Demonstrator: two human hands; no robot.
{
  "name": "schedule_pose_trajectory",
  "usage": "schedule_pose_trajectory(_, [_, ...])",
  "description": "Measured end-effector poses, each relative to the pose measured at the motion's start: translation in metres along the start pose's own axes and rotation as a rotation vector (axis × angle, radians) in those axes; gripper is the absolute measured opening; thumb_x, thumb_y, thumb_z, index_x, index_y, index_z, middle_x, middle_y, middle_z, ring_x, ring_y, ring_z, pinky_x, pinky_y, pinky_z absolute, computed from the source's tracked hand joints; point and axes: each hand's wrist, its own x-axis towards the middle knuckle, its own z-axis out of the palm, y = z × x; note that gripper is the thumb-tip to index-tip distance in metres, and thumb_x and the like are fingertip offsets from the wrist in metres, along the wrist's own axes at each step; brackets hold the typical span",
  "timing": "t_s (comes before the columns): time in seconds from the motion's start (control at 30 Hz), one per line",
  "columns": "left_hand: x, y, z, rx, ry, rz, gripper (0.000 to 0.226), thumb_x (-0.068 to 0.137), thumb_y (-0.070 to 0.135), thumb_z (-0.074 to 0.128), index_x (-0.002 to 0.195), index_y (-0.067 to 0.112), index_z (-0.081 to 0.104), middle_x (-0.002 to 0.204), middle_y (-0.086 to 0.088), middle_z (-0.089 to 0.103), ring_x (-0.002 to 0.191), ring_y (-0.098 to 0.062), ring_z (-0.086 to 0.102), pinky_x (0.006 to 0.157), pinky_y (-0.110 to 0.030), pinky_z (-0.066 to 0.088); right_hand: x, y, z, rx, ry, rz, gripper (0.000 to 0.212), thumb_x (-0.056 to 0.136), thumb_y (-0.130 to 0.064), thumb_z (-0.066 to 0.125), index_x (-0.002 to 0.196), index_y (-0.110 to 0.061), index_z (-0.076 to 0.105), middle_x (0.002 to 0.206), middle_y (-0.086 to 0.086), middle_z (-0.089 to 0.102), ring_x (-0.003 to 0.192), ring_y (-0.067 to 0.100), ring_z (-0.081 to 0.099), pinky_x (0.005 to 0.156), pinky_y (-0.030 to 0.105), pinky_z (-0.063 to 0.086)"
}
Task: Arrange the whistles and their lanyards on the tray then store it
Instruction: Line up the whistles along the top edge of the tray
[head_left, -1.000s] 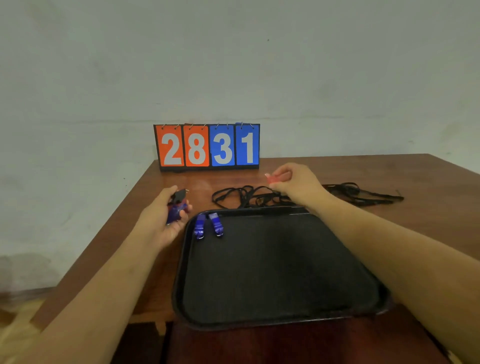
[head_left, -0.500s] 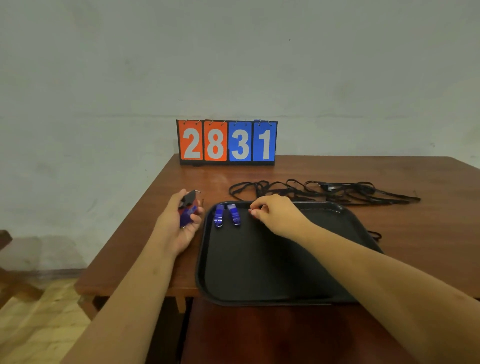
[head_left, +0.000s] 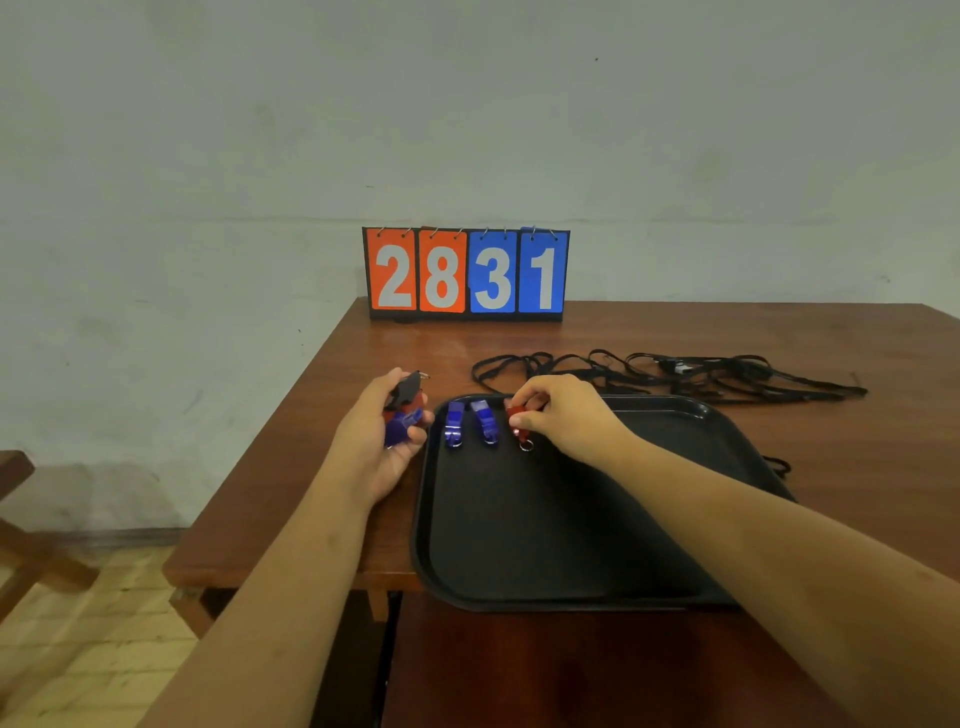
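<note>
- We see from one head-worn camera, facing forward and down over the bench (head_left: 649, 332).
- We sit close: the tray (head_left: 422, 519) fills the lower frame.

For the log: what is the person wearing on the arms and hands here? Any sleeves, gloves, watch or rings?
Nothing worn is visible. The left hand and right hand are bare, with no gloves, and no rings show on the fingers that can be seen. The left forearm and right forearm are bare to the frame edge: no sleeves, watch, bracelet or markings.
</note>
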Motion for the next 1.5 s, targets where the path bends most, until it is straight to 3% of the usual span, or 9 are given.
schedule_pose_trajectory(0.27, [0.0, 0.001, -0.001, 0.007, -0.031, 0.059, 0.044, 0.09, 0.034, 0.066, 0.123, 0.007, 0.055, 0.114, -0.017, 0.057, 0.075, -0.018, 0.06, 0.044, -0.019, 0.047, 0.003, -0.003, 0.001, 0.004, 0.038, 0.021, 0.025, 0.084, -0.029, 0.074, 0.107, -0.023, 0.069, 0.106, -0.008, 0.063, 0.096, 0.005, 0.056, 0.089, 0.027, 0.048])
schedule_pose_trajectory(0.43, [-0.003, 0.001, 0.001, 0.081, -0.1, 0.107, 0.042, 0.087, 0.032, 0.069, 0.119, 0.006, 0.058, 0.104, -0.016, 0.057, 0.07, -0.017, 0.06, 0.045, -0.02, 0.046, 0.001, -0.027, -0.016, 0.098, 0.067, -0.045, 0.037, 0.082, -0.031, 0.076, 0.117, -0.022, 0.065, 0.11, -0.011, 0.058, 0.099, 0.004, 0.052, 0.081, 0.021, 0.041])
schedule_pose_trajectory(0.57, [-0.006, 0.001, -0.001, 0.121, -0.286, 0.182, 0.03, 0.095, 0.032, 0.06, 0.114, 0.009, 0.058, 0.094, -0.012, 0.059, 0.066, -0.016, 0.058, 0.044, -0.019, 0.045, -0.004, -0.06, -0.015, 0.184, 0.0, -0.187, 0.043, 0.082, -0.04, 0.074, 0.121, -0.025, 0.063, 0.106, -0.015, 0.06, 0.096, -0.003, 0.055, 0.079, 0.014, 0.041])
schedule_pose_trajectory(0.67, [-0.007, 0.001, -0.003, 0.157, -0.394, 0.214, 0.033, 0.099, 0.034, 0.052, 0.122, 0.01, 0.056, 0.094, -0.011, 0.06, 0.066, -0.015, 0.058, 0.044, -0.019, 0.046, -0.005, -0.078, -0.008, 0.145, -0.041, -0.27, 0.038, 0.087, -0.038, 0.07, 0.122, -0.025, 0.064, 0.106, -0.014, 0.062, 0.096, -0.002, 0.057, 0.082, 0.016, 0.044])
schedule_pose_trajectory(0.97, [-0.012, 0.0, -0.002, 0.235, -0.396, 0.209, 0.046, 0.087, 0.04, 0.057, 0.123, 0.011, 0.055, 0.094, -0.012, 0.061, 0.064, -0.016, 0.059, 0.044, -0.019, 0.046, -0.012, -0.082, -0.006, 0.163, -0.033, -0.286, 0.025, 0.087, -0.023, 0.072, 0.11, -0.023, 0.063, 0.099, -0.016, 0.061, 0.086, -0.001, 0.057, 0.076, 0.015, 0.044])
schedule_pose_trajectory(1.13, [-0.014, -0.001, -0.001, 0.255, -0.423, 0.166, 0.044, 0.084, 0.041, 0.058, 0.118, 0.014, 0.058, 0.098, -0.012, 0.061, 0.062, -0.016, 0.059, 0.043, -0.019, 0.046, -0.018, -0.081, -0.011, -0.005, -0.071, -0.359, 0.031, 0.09, -0.026, 0.068, 0.122, -0.024, 0.065, 0.104, -0.015, 0.058, 0.088, -0.001, 0.056, 0.077, 0.014, 0.042])
schedule_pose_trajectory(1.27, [-0.018, -0.001, -0.001, 0.204, -0.4, 0.166, 0.045, 0.081, 0.046, 0.055, 0.111, 0.014, 0.06, 0.099, -0.014, 0.061, 0.061, -0.016, 0.059, 0.042, -0.018, 0.046, -0.026, -0.081, -0.017, -0.054, -0.038, -0.394, 0.021, 0.09, -0.03, 0.067, 0.111, -0.026, 0.066, 0.095, -0.018, 0.052, 0.084, -0.001, 0.053, 0.07, 0.012, 0.038])
schedule_pose_trajectory(1.37, [-0.018, 0.0, -0.002, 0.134, -0.35, 0.154, 0.049, 0.077, 0.049, 0.06, 0.113, 0.015, 0.061, 0.101, -0.016, 0.059, 0.061, -0.015, 0.058, 0.041, -0.017, 0.045, -0.028, -0.08, -0.032, 0.07, 0.06, -0.315, 0.012, 0.091, -0.029, 0.066, 0.102, -0.029, 0.063, 0.092, -0.02, 0.057, 0.085, -0.003, 0.055, 0.071, 0.011, 0.039])
schedule_pose_trajectory(1.5, [-0.014, 0.002, -0.003, 0.125, -0.311, 0.128, 0.031, 0.09, 0.036, 0.064, 0.112, 0.015, 0.059, 0.098, -0.012, 0.059, 0.061, -0.014, 0.058, 0.041, -0.017, 0.044, -0.025, -0.052, -0.049, 0.147, 0.176, -0.128, 0.017, 0.09, -0.031, 0.067, 0.105, -0.024, 0.065, 0.095, -0.012, 0.064, 0.086, 0.002, 0.059, 0.072, 0.015, 0.045])
